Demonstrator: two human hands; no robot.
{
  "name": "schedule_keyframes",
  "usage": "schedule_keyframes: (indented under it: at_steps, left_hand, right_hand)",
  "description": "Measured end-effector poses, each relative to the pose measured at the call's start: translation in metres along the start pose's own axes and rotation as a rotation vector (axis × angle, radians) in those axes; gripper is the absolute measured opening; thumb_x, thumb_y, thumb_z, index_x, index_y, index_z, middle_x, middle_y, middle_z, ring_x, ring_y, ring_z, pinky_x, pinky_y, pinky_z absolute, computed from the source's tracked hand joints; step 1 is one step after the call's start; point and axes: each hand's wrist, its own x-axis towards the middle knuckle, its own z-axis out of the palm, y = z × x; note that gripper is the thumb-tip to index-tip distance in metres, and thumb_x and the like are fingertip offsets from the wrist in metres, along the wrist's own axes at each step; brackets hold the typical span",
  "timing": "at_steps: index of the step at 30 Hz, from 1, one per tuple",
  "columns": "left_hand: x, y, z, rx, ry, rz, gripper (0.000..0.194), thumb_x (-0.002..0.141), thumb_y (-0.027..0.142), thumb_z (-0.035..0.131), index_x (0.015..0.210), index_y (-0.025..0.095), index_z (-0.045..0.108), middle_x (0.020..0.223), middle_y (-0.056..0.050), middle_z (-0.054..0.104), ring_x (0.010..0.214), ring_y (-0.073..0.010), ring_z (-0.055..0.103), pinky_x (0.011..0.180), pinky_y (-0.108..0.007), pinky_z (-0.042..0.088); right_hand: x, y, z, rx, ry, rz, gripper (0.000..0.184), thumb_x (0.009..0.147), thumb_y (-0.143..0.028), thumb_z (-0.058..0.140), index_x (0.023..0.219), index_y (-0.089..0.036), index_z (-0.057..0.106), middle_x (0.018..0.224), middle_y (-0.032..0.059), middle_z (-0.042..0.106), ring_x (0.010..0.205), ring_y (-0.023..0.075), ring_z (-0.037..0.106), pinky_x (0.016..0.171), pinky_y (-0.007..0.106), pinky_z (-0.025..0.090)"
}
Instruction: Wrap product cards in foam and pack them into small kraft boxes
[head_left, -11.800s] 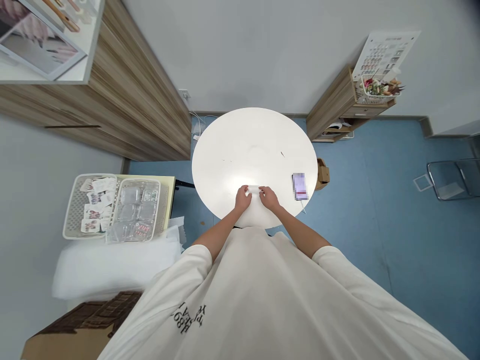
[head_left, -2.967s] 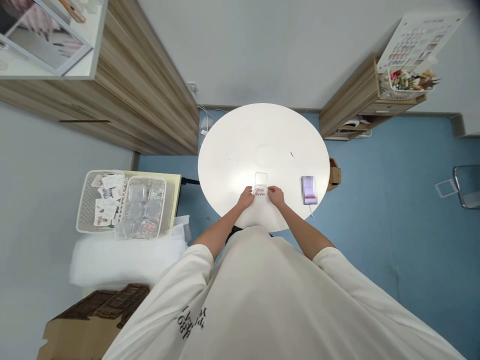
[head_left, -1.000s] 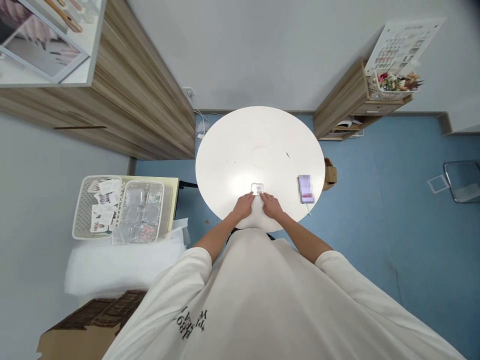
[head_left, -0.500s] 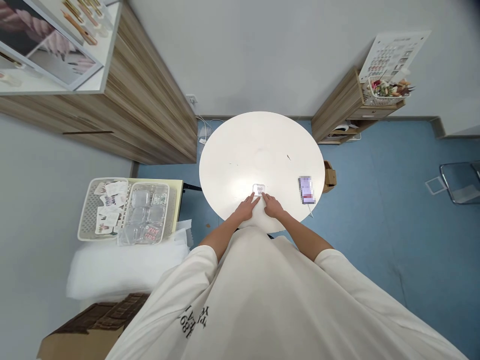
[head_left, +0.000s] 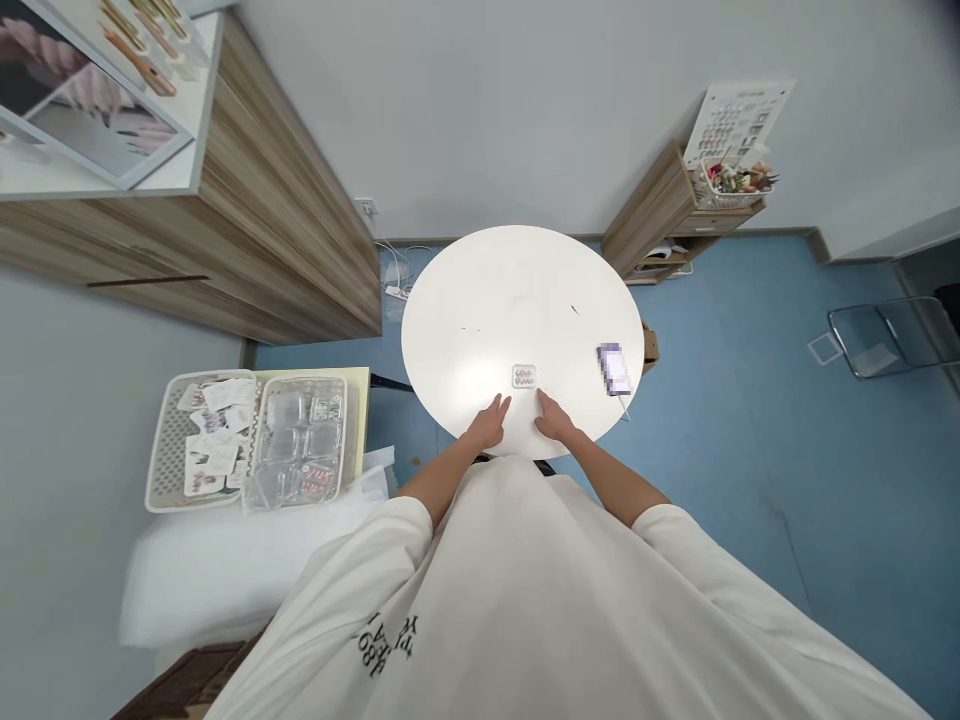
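Note:
On the white oval table (head_left: pixel 517 275) lies a small clear plastic box (head_left: pixel 524 376) with rows of small pinkish pieces that look like false nails. My left hand (head_left: pixel 487 422) rests just below and left of it, palm down, fingers stretched forward and holding nothing. On the other side, my right hand (head_left: pixel 553 417) has its index finger stretched toward the box's lower right corner, with the other fingers partly bent. Both hands appear slightly apart from the box, and neither grips anything.
A phone (head_left: pixel 614 369) with a cable lies near the table's right edge. To the left, a white basket (head_left: pixel 166 450) holds printed cards, beside a tray of clear boxes (head_left: pixel 304 435). A wooden cabinet (head_left: pixel 300 190) stands back left, a smaller one (head_left: pixel 652 210) back right.
Both hands have drawn back from the box and moved apart, so the whole box shows with its pinkish pieces. The view has shifted slightly to the right.

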Motion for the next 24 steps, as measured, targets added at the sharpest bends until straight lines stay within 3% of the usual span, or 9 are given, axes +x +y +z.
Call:
schedule_keyframes:
  at_steps: [7, 12, 19, 24]
  left_hand:
    - [-0.009, -0.007, -0.008, -0.018, -0.011, 0.005, 0.077, 0.086, 0.019, 0.049, 0.16, 0.019, 0.027, 0.17, -0.015, 0.015, 0.138, -0.038, 0.049, 0.11, -0.047, 0.038]
    - [-0.028, -0.026, -0.015, -0.003, 0.027, -0.002, 0.074, 0.085, 0.016, 0.047, 0.158, 0.013, 0.032, 0.168, -0.018, 0.018, 0.145, -0.0369, 0.04, 0.116, -0.047, 0.031]
    - [-0.054, -0.053, -0.022, -0.049, 0.094, -0.073, 0.072, 0.085, 0.015, 0.05, 0.156, 0.019, 0.035, 0.167, -0.014, 0.025, 0.15, -0.0326, 0.035, 0.119, -0.046, 0.028]
    - [-0.066, -0.063, -0.022, -0.027, 0.082, -0.11, 0.07, 0.088, 0.016, 0.049, 0.156, 0.018, 0.033, 0.168, -0.015, 0.022, 0.148, -0.0352, 0.038, 0.118, -0.046, 0.031]
  right_hand:
    - [0.015, -0.021, -0.004, -0.079, 0.051, 0.053, 0.092, 0.085, -0.024, 0.056, 0.165, -0.03, 0.011, 0.172, 0.0072, 0.004, 0.148, 0.0391, 0.028, 0.109, 0.052, 0.041]
    - [0.032, -0.054, 0.009, -0.157, 0.031, -0.016, 0.089, 0.085, -0.027, 0.057, 0.164, -0.029, 0.016, 0.172, 0.0079, 0.006, 0.147, 0.041, 0.026, 0.111, 0.058, 0.036]
    - [0.048, -0.117, 0.033, -0.235, -0.016, -0.099, 0.085, 0.089, -0.027, 0.057, 0.164, -0.027, 0.017, 0.171, 0.0116, 0.007, 0.147, 0.0407, 0.028, 0.111, 0.055, 0.036]
    - [0.047, -0.133, 0.041, -0.227, -0.01, -0.087, 0.091, 0.088, -0.021, 0.055, 0.165, -0.026, 0.008, 0.171, 0.0127, 0.009, 0.149, 0.0395, 0.026, 0.111, 0.051, 0.037]
